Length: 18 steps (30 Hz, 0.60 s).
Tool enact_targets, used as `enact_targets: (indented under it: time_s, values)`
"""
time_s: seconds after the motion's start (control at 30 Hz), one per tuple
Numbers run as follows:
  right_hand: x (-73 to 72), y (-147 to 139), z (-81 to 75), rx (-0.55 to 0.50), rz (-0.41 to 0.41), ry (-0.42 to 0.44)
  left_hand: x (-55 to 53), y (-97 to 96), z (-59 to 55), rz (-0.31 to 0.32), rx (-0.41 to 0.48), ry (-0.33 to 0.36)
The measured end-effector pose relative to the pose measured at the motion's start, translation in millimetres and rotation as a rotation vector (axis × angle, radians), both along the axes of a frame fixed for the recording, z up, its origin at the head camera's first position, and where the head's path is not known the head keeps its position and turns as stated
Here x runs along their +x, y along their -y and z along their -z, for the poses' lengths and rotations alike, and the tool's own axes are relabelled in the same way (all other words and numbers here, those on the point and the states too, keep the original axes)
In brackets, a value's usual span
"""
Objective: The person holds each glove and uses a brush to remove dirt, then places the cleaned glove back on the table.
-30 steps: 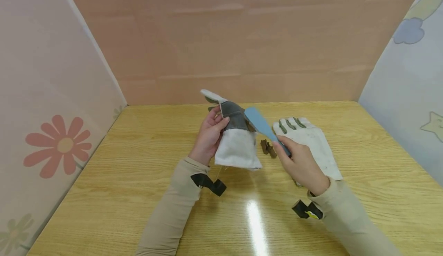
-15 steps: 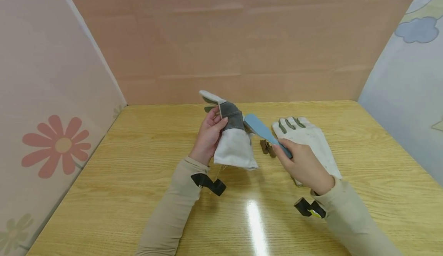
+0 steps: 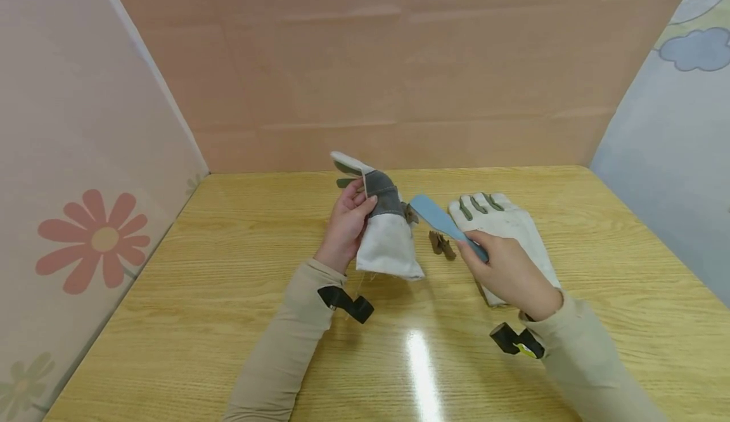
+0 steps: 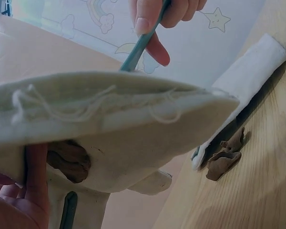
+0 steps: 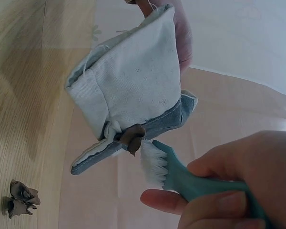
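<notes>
My left hand [image 3: 345, 229] grips a work glove [image 3: 388, 244] with a white cuff and grey palm, raised over the table, cuff end down. In my right hand [image 3: 510, 273] is a brush [image 5: 188, 181] with a blue-green handle and white bristles [image 5: 153, 164]. In the right wrist view, the bristles are right beside a brown, curled, leaf-like piece [image 5: 132, 138] at the glove's thumb base; contact is hard to tell. Another brown piece [image 4: 72, 161] clings to the glove's other side, near my left fingers in the left wrist view.
A second white glove [image 3: 527, 232] with green finger trim lies on the wooden table [image 3: 228, 251], partly behind my right hand. Crumpled brown pieces [image 3: 441, 245] lie between the gloves. Patterned side walls and a plain back panel [image 3: 365, 80] surround the table.
My right hand and the brush have shifted slightly right and down, the brush head drawing back from the glove's edge. My left hand and its glove stay nearly in place.
</notes>
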State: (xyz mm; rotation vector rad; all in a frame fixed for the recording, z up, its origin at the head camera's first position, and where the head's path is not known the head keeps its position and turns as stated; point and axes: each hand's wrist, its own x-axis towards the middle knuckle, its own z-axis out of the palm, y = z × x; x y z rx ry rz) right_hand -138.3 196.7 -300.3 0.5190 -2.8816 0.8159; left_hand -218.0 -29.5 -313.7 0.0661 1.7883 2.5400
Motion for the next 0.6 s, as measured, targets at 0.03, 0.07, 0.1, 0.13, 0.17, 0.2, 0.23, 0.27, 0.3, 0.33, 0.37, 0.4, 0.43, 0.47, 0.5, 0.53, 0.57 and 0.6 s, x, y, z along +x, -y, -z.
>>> enact_targets:
  time_s: [0.03, 0.07, 0.1, 0.13, 0.17, 0.2, 0.23, 0.27, 0.3, 0.33, 0.37, 0.4, 0.43, 0.47, 0.5, 0.53, 0.57, 0.6]
  values:
    - [-0.3, -0.5, -0.1, 0.007, 0.002, -0.003, 0.0, -0.5, 0.6, 0.002, -0.011, 0.003]
    - [-0.7, -1.0, -0.2, 0.013, 0.003, -0.007, 0.0, -0.9, 1.1, 0.004, -0.017, 0.004]
    - [-1.0, -1.6, -0.4, 0.019, 0.006, -0.007, -0.1, -1.2, 1.5, 0.006, -0.024, 0.005]
    - [-1.4, -2.2, -0.6, 0.024, 0.01, -0.005, 0.0, -1.5, 1.9, 0.006, -0.033, 0.005]
    - [-1.8, -2.7, -0.9, 0.03, 0.013, -0.003, 0.0, -1.8, 2.3, 0.005, -0.041, 0.005]
    - [-2.1, -3.4, -1.3, 0.036, 0.016, 0.0, -0.2, -2.0, 2.6, 0.004, -0.045, 0.005]
    - [-2.4, -4.0, -1.7, 0.045, 0.02, 0.003, -0.3, -2.0, 2.9, 0.002, -0.051, 0.004]
    - [-2.5, -4.7, -2.0, 0.053, 0.025, 0.007, -0.5, -2.0, 3.2, 0.0, -0.056, 0.005]
    - [-2.6, -5.4, -2.2, 0.062, 0.028, 0.01, -0.5, -2.0, 3.4, -0.003, -0.061, 0.006]
    - [-2.5, -6.0, -2.3, 0.072, 0.032, 0.011, -0.5, -1.9, 3.6, -0.004, -0.065, 0.007]
    - [-2.5, -6.7, -2.3, 0.084, 0.034, 0.01, -0.6, -1.8, 3.7, -0.006, -0.068, 0.008]
    - [-2.4, -7.4, -2.3, 0.098, 0.035, 0.013, -0.7, -1.8, 3.8, -0.004, -0.068, 0.008]
    - [-2.3, -8.0, -2.0, 0.114, 0.034, 0.016, -0.6, -1.8, 3.8, -0.002, -0.073, 0.01]
    - [-2.4, -8.7, -1.6, 0.126, 0.032, 0.022, -0.7, -1.8, 4.0, 0.001, -0.076, 0.012]
    - [-2.2, -9.3, -1.0, 0.137, 0.024, 0.027, -0.6, -1.9, 4.1, 0.006, -0.077, 0.016]
    - [-2.3, -9.8, -0.6, 0.149, 0.021, 0.036, -0.7, -2.1, 4.3, 0.011, -0.079, 0.02]
    - [-2.4, -10.3, -0.2, 0.159, 0.018, 0.047, -0.8, -2.5, 4.6, 0.018, -0.082, 0.024]
    - [-2.5, -10.7, 0.2, 0.165, 0.016, 0.058, -0.7, -2.9, 4.9, 0.025, -0.085, 0.029]
